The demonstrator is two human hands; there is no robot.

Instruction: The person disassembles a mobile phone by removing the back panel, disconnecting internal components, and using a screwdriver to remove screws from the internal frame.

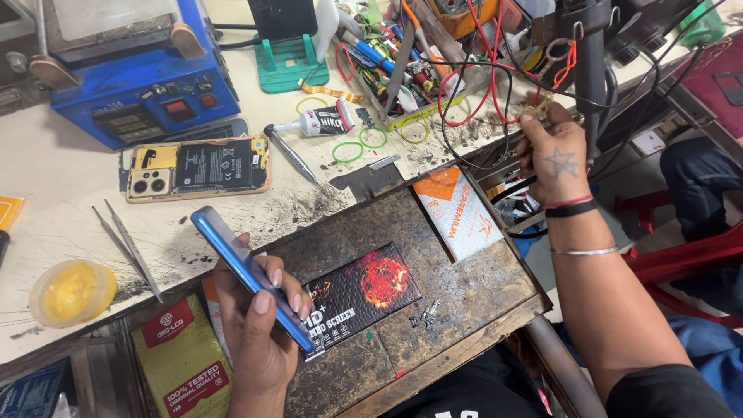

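The left hand (259, 325) grips a blue phone (248, 271) on its edge above a black box with a red ball picture (364, 294). The right hand (553, 155) pinches a small thing among the wires (472, 85); an orange and white packet (460, 209) lies between them.

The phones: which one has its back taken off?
The phone lying on the table, its battery and insides showing inside a yellow-orange frame. The blue phone in the left hand is closed up.

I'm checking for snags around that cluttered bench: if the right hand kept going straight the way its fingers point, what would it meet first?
The right hand points up and away toward the tangle of red and black wires; its fingertips look nearly among them already, so those come first, though depth is unclear.
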